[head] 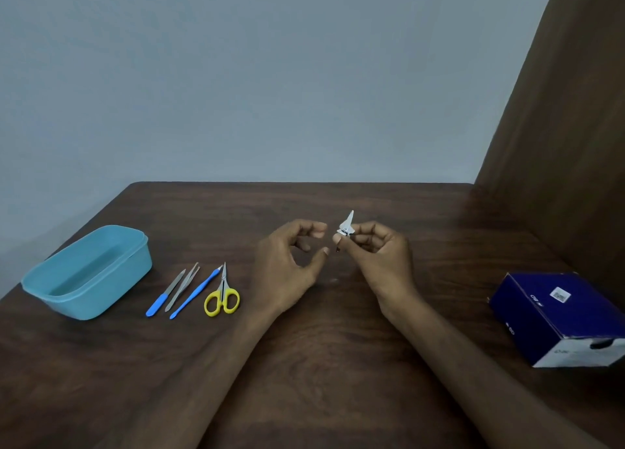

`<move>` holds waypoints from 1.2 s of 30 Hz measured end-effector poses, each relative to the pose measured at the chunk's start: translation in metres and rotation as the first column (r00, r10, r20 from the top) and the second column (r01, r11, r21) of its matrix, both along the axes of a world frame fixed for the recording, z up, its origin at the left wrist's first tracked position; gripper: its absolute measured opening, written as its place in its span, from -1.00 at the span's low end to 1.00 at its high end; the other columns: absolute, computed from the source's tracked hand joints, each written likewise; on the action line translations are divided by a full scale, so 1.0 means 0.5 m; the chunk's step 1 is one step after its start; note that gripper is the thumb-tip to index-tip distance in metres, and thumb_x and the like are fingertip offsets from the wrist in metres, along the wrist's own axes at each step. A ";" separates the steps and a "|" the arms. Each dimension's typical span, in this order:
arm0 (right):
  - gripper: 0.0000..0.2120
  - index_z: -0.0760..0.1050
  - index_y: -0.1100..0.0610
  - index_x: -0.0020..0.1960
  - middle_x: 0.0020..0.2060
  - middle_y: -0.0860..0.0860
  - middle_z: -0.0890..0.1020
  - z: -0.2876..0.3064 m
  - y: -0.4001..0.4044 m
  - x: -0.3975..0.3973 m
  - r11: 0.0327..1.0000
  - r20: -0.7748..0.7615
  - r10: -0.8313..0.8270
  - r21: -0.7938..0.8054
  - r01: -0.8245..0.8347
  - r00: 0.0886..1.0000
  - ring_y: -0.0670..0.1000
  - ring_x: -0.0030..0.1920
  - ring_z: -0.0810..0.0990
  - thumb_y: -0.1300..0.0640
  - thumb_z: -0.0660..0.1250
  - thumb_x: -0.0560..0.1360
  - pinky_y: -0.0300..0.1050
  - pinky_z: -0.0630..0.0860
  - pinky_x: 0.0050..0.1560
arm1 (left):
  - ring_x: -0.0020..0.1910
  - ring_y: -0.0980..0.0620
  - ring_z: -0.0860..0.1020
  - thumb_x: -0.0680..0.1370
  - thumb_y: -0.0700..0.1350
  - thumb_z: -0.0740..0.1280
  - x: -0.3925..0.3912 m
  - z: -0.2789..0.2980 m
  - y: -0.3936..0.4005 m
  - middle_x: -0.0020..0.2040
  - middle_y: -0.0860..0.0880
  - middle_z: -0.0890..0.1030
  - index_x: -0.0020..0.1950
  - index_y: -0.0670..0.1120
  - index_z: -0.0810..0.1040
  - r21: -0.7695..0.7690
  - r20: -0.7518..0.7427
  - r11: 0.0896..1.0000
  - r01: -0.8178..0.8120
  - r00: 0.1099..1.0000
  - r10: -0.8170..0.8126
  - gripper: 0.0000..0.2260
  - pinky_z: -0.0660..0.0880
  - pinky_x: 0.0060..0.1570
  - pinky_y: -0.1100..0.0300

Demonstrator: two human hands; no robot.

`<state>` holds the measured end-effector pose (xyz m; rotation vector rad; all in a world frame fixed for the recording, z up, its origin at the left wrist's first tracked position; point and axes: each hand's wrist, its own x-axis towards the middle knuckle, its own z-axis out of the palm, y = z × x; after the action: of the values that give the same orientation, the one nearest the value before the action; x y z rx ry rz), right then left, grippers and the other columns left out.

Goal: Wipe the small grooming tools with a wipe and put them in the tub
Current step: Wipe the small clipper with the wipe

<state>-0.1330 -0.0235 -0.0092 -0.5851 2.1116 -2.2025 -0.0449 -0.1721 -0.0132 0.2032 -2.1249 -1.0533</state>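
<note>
Nail clipper (346, 228): small, pointed, shiny metal

The right hand (375, 250) pinches a small metal tool (346, 227) (perhaps a nail clipper) above the surface (338, 347); the left hand (287, 262) curls beside it.
</note>
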 end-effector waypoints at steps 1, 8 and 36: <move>-0.80 0.70 0.15 -0.02 -0.14 0.09 0.79 0.000 0.000 0.002 0.999 0.043 0.030 -0.033 -0.029 0.999 0.07 -0.10 0.77 0.17 0.66 0.42 -0.01 0.64 -0.01 | -0.09 0.15 0.66 0.45 -0.02 0.61 0.002 -0.001 0.003 0.01 0.26 0.71 0.13 0.16 0.68 -0.061 0.026 0.998 -0.013 1.000 0.015 -0.72 0.53 -0.17 0.28; -0.84 0.67 0.23 -0.05 -0.16 0.06 0.77 0.010 -0.006 0.018 0.989 0.129 0.138 -0.067 -0.130 0.982 -0.19 -0.21 0.69 0.26 0.62 0.44 -0.40 0.51 -0.23 | -0.19 0.34 0.66 0.48 0.23 0.52 0.018 0.008 0.020 -0.19 0.31 0.71 -0.02 0.20 0.69 -0.215 0.018 0.954 -0.211 0.975 0.219 -0.83 0.65 -0.23 0.12; -0.89 0.68 0.06 -0.12 -0.16 -0.07 0.76 0.035 -0.007 0.030 0.978 0.255 0.201 -0.105 -0.180 0.946 -0.17 -0.22 0.61 0.14 0.62 0.44 -0.24 0.45 -0.20 | -0.31 0.19 0.65 0.52 0.24 0.49 0.024 0.007 0.029 -0.30 0.18 0.68 0.03 0.21 0.64 -0.332 0.004 0.899 -0.286 0.953 0.304 -0.82 0.57 -0.36 0.12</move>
<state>-0.1178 -0.0269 0.0085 -0.4477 1.7647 -2.1311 -0.0331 -0.1576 -0.0097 0.3836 -2.1961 -0.5133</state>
